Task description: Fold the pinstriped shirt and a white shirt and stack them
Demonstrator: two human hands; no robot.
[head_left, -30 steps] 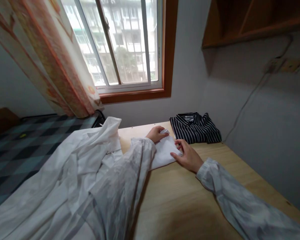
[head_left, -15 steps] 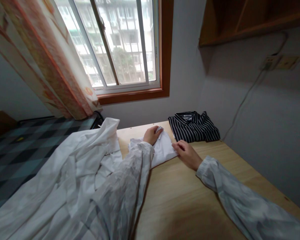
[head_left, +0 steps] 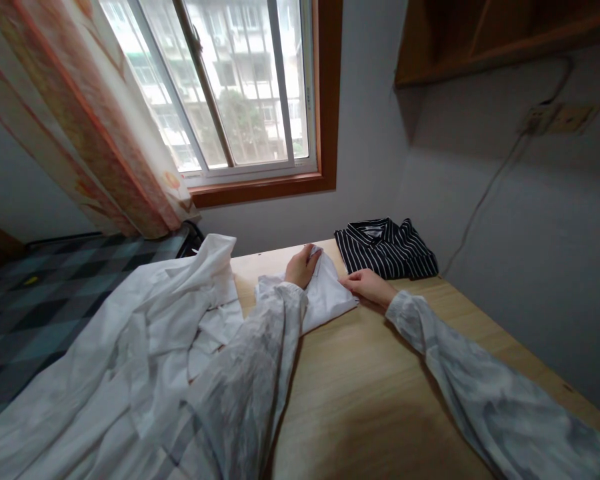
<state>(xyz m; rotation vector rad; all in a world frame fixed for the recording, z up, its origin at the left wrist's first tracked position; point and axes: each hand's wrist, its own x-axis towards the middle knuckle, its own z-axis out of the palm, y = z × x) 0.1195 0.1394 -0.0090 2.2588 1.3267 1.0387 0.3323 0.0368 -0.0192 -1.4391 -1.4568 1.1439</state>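
A white shirt (head_left: 155, 347) lies spread over the left part of a wooden table (head_left: 370, 400). Its far end is folded into a small flat piece (head_left: 330, 300) near the table's back edge. My left hand (head_left: 303, 265) grips the top edge of that folded piece. My right hand (head_left: 365, 285) rests flat at the piece's right corner, fingers pressed on the cloth. A folded black shirt with white stripes (head_left: 385, 248) lies just beyond my right hand, at the table's back right.
A window (head_left: 230, 87) with a wooden frame and an orange patterned curtain (head_left: 95, 127) stand behind the table. A bed with a checked blue cover (head_left: 45, 293) is on the left. A wooden shelf (head_left: 505, 40) hangs at the upper right above a wall socket (head_left: 560, 120) with a cable.
My right hand has slid back from on top of the folded white piece to its right corner. My left hand has shifted slightly along the far edge.
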